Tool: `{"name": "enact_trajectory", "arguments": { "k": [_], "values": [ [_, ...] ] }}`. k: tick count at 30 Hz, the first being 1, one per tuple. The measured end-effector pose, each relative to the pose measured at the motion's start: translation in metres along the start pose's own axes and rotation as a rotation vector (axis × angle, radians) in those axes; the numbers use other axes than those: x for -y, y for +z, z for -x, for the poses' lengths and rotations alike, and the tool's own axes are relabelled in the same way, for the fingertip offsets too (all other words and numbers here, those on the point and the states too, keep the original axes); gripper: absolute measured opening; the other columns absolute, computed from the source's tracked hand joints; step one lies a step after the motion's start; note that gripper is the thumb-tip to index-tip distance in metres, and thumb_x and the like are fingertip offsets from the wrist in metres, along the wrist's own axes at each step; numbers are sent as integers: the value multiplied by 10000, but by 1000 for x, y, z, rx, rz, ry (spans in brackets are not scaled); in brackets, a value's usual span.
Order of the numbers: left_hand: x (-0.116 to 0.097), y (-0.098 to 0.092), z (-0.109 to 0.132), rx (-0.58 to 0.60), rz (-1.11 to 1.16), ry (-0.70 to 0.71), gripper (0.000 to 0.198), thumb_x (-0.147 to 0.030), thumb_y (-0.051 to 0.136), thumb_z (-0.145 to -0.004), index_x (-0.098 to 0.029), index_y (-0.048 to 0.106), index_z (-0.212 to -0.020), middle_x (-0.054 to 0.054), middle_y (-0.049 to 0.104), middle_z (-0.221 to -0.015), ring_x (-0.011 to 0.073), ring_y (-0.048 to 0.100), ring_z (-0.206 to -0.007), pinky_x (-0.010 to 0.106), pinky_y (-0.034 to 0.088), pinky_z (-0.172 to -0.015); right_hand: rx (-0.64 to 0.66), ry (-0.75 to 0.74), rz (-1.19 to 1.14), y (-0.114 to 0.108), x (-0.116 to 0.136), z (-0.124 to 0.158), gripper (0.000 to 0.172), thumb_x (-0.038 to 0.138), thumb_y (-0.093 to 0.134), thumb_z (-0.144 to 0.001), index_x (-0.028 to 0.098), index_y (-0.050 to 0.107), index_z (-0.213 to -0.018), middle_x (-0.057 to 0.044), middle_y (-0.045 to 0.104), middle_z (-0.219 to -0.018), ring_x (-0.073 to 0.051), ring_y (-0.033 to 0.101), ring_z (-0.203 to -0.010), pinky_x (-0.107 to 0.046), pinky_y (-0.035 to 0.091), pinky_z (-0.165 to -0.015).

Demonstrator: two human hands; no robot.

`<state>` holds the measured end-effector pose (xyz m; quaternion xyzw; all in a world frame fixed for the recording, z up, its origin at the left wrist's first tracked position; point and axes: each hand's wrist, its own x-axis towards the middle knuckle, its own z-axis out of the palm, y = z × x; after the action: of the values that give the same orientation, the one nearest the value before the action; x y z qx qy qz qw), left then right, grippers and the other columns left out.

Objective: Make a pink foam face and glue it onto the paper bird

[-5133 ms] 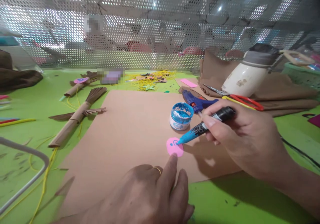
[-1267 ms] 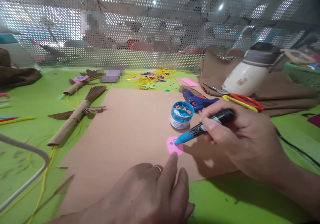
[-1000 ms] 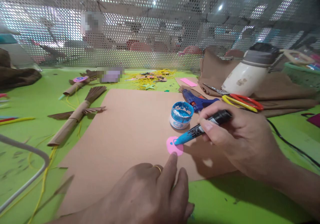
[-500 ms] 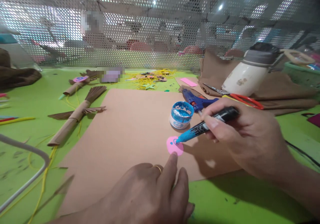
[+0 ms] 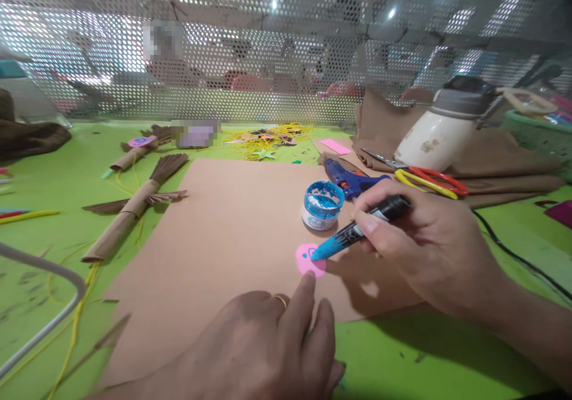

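Observation:
A small pink paper disc (image 5: 304,264) with blue marks lies on a sheet of brown paper (image 5: 223,233). The index fingertip of my left hand (image 5: 268,340) presses on its lower edge, with the fingers extended and nothing gripped. Pinched in my right hand (image 5: 429,251) is a black marker (image 5: 364,226) with a blue-coated front end. Its tip touches the disc's right part. Just behind the disc stands an open jar of blue paint (image 5: 322,206). A blue glue gun (image 5: 351,179) lies behind my right hand's fingers.
Brown paper-roll figures (image 5: 129,215) with yellow strings lie at the left. Scissors (image 5: 429,180), a white bottle (image 5: 431,132) and folded brown cloth (image 5: 379,126) are at the right. Yellow string scraps (image 5: 272,140) lie at the back, before a perforated screen (image 5: 268,48). A pale bent bar (image 5: 49,310) crosses the near left.
My right hand has lowered the marker slightly, moving its tip down and left on the disc. My left fingertip stays on the disc's edge. The view has shifted slightly.

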<state>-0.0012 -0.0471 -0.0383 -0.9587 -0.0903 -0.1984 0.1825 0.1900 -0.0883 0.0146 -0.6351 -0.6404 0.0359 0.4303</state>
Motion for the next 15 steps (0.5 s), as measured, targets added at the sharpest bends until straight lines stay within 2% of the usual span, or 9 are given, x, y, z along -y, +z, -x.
{"name": "enact_trajectory", "arguments": {
  "k": [6,11,15],
  "values": [
    [-2,2,5,-2,0,9,270,-318,330,-918,-154,544,-916,117,634,-1026,149,470,-465,332,336,-405,-19,-17,19,-1,-1,-2,108,140,538,-775,209,555,-693,78,505,-503,-65,481,-435,-181,370,-422],
    [-2,-2,1,55,2,9,245,-280,326,-914,-155,536,-902,116,640,-1007,159,491,-455,341,338,-393,-37,-3,23,-5,-4,-2,116,150,551,-781,215,565,-686,84,500,-493,-62,469,-433,-178,373,-427],
    [4,-3,-4,21,22,54,226,-266,349,-910,-155,536,-848,109,647,-945,141,486,-444,318,333,-371,-70,2,39,-5,-5,-2,113,152,542,-788,209,567,-694,73,509,-494,-71,475,-439,-183,381,-427]
  ]
}}
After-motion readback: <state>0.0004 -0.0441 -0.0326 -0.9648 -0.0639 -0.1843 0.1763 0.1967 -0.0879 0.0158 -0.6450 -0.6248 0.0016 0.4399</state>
